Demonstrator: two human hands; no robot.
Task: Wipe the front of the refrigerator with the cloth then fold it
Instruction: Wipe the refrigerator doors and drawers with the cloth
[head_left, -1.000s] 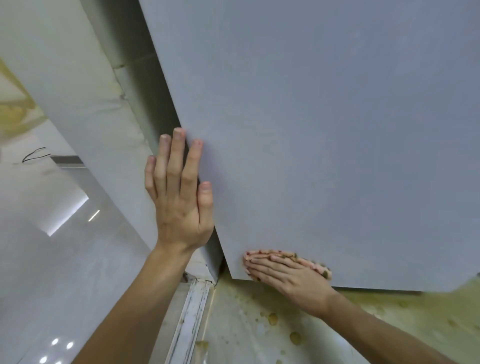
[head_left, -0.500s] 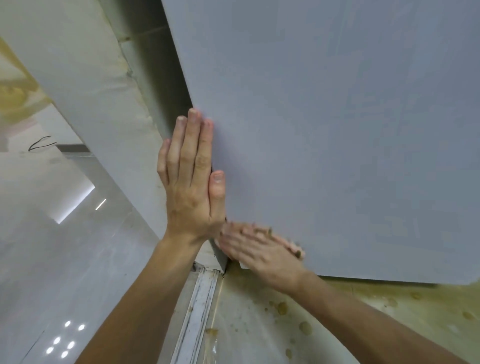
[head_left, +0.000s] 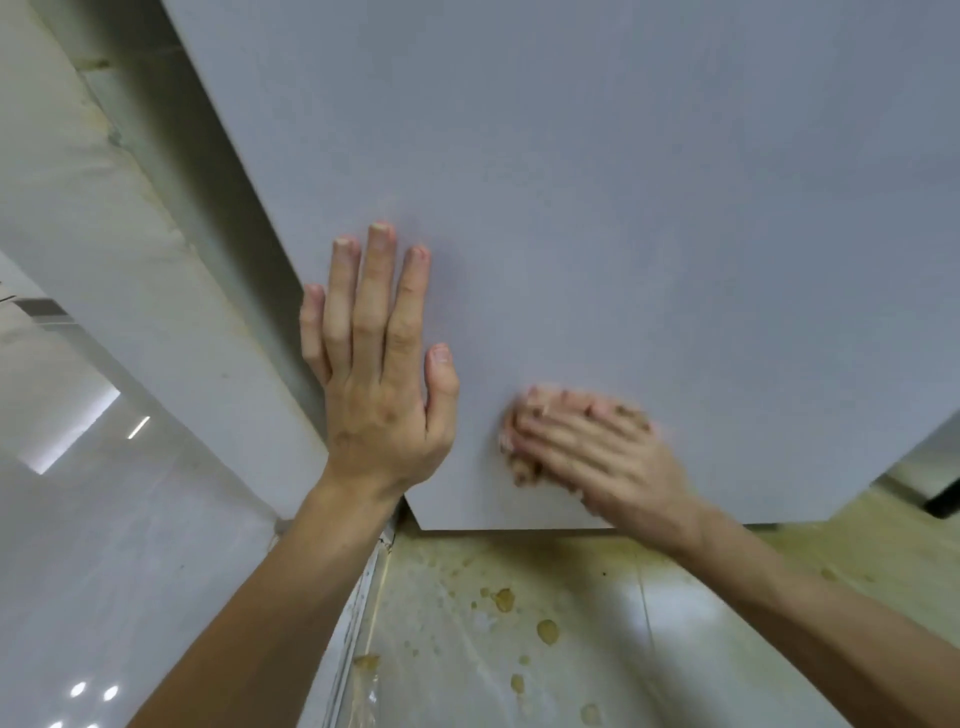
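While the left hand (head_left: 379, 384) lies flat on the refrigerator front (head_left: 623, 208) with its fingers straight, the right hand (head_left: 597, 457), at its 4 o'clock, presses 1 cloth (head_left: 521, 470) against that front with straight fingers. The cloth sits under those fingers, its blurred edges peeking out at 9 and 12 o'clock. I count 2 hands and 1 cloth.

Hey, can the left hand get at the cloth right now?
Likely yes, but only its edge: the left hand lies flat on the refrigerator front beside it with nothing between, while the right hand covers most of the cloth.
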